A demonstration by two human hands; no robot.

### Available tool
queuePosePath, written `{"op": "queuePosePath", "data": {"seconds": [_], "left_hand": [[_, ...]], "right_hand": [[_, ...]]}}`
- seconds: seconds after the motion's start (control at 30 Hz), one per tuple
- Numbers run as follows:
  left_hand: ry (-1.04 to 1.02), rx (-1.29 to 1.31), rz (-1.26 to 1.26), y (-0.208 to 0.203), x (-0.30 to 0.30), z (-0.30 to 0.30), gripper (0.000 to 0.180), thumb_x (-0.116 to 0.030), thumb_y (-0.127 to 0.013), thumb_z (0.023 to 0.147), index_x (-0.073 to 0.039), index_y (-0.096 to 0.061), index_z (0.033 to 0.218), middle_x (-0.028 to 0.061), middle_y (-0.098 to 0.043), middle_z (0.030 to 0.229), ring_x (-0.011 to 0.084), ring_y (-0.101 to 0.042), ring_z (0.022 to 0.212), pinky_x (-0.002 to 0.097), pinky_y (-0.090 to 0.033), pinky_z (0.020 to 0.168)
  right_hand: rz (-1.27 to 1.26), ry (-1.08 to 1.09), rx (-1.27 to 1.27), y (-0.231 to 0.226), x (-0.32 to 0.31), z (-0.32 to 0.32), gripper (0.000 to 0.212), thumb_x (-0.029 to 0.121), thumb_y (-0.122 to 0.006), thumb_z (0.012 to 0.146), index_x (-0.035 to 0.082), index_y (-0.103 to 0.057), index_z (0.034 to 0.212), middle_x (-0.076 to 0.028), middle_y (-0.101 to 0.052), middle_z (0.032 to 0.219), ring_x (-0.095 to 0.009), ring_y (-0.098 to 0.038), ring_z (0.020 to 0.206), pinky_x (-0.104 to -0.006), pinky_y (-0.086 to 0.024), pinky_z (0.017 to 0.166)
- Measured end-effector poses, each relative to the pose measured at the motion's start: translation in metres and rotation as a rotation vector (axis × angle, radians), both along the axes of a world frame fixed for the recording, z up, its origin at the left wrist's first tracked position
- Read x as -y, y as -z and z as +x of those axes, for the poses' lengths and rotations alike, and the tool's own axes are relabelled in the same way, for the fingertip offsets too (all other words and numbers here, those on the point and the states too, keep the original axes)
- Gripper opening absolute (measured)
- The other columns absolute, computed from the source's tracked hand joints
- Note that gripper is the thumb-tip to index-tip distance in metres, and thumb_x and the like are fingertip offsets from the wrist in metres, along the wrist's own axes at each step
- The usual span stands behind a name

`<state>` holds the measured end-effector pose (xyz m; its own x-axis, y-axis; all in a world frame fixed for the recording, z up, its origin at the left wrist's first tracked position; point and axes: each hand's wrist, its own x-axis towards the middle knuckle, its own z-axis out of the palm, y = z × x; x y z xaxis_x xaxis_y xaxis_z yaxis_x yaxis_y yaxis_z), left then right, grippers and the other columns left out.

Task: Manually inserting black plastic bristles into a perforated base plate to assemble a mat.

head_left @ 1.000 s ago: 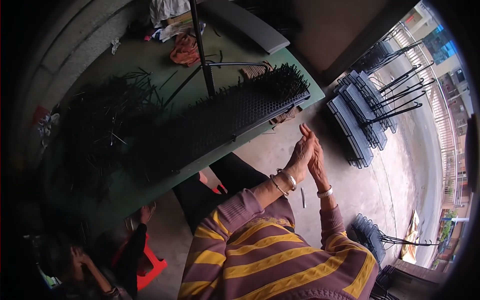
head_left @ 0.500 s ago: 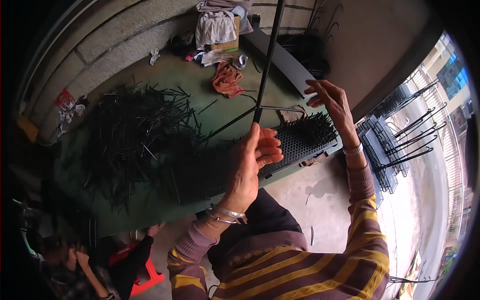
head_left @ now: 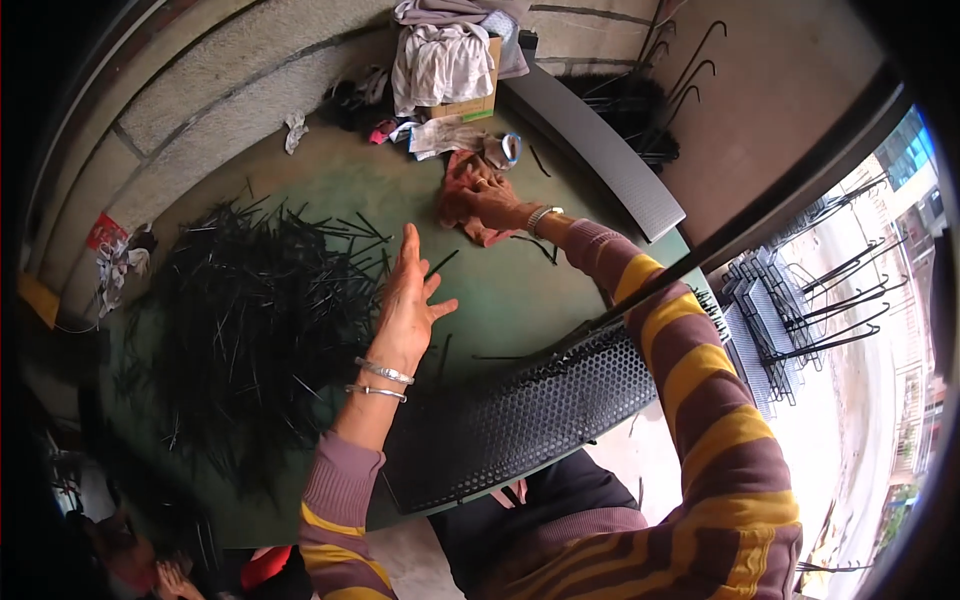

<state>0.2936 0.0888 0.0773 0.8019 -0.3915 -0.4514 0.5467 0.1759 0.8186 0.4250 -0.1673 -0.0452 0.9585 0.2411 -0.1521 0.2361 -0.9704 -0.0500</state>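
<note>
My left hand (head_left: 405, 305) hovers over the green table with its fingers spread and nothing in them, just right of a big heap of thin black sticks (head_left: 270, 330). Further off, my right hand (head_left: 495, 202) is on a crumpled reddish-brown cloth (head_left: 462, 185), fingers curled into its folds. A long dark rod (head_left: 790, 200) slants across the view in front of my right forearm. Its lower end comes down by the perforated dark metal tray (head_left: 520, 420) along the table's near edge. Neither hand touches the rod.
Rags lie on a cardboard box (head_left: 470, 95) at the back, near a roll of tape (head_left: 512, 150). A long grey perforated panel (head_left: 600, 150) rests on the far right. Wire racks with hooked rods (head_left: 800, 310) stand outside. Another person's hands (head_left: 175, 580) show at lower left.
My right hand has reached forward and left onto the cloth. My left hand has moved left, away from the rod. The rod has swung from near upright to a slant at the right.
</note>
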Motion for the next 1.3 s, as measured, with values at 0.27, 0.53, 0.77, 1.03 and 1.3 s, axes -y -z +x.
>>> {"op": "queuePosePath", "data": {"seconds": [0.27, 0.53, 0.77, 1.03, 1.3], "left_hand": [[-0.026, 0.097, -0.069, 0.042, 0.038, 0.082, 0.092, -0.074, -0.059, 0.076, -0.021, -0.030, 0.146, 0.0058, -0.027, 0.151, 0.0323, -0.029, 0.138, 0.0601, -0.031, 0.104], [-0.433, -0.113, -0.311, 0.089, 0.046, 0.117, 0.051, -0.051, -0.050, 0.094, -0.003, -0.059, 0.107, 0.0108, -0.063, 0.110, 0.0219, -0.059, 0.103, 0.0357, -0.050, 0.088], [-0.180, 0.024, -0.620, 0.055, 0.042, 0.123, 0.074, -0.061, -0.014, 0.093, -0.003, -0.058, 0.108, 0.0143, -0.061, 0.110, 0.0294, -0.058, 0.105, 0.0429, -0.047, 0.096], [-0.222, 0.277, -0.770, 0.010, 0.098, 0.065, 0.052, -0.057, -0.031, 0.099, -0.016, -0.048, 0.126, 0.0002, -0.049, 0.135, 0.0178, -0.042, 0.129, 0.0389, -0.028, 0.112], [0.175, 0.207, -0.285, -0.020, 0.047, -0.006, 0.085, -0.064, -0.044, 0.092, 0.000, -0.030, 0.145, 0.0197, -0.033, 0.150, 0.0307, -0.029, 0.141, 0.0426, -0.022, 0.115]], "right_hand": [[1.048, 0.116, 0.396, -0.044, -0.065, -0.025, 0.036, 0.027, -0.046, 0.097, -0.002, -0.048, 0.117, -0.029, -0.063, 0.090, -0.048, -0.058, 0.088, -0.0484, -0.049, 0.072], [0.913, 0.053, 0.247, -0.084, -0.115, -0.084, 0.030, 0.018, -0.050, 0.093, 0.001, -0.038, 0.114, -0.031, -0.060, 0.082, -0.049, -0.058, 0.083, -0.0521, -0.047, 0.065], [1.001, -0.310, -0.033, -0.118, -0.058, -0.085, 0.051, 0.032, -0.060, 0.093, 0.011, -0.041, 0.135, -0.016, -0.061, 0.104, -0.028, -0.058, 0.101, -0.0401, -0.046, 0.087], [1.054, 0.150, 0.590, -0.087, -0.067, -0.028, 0.032, 0.025, -0.050, 0.094, 0.005, -0.048, 0.118, -0.027, -0.063, 0.104, -0.043, -0.061, 0.100, -0.0484, -0.049, 0.083], [0.407, -0.249, 0.802, -0.047, 0.038, 0.026, 0.046, 0.035, -0.055, 0.095, 0.011, -0.045, 0.134, -0.014, -0.064, 0.108, -0.029, -0.063, 0.091, -0.0400, -0.049, 0.076]]}}
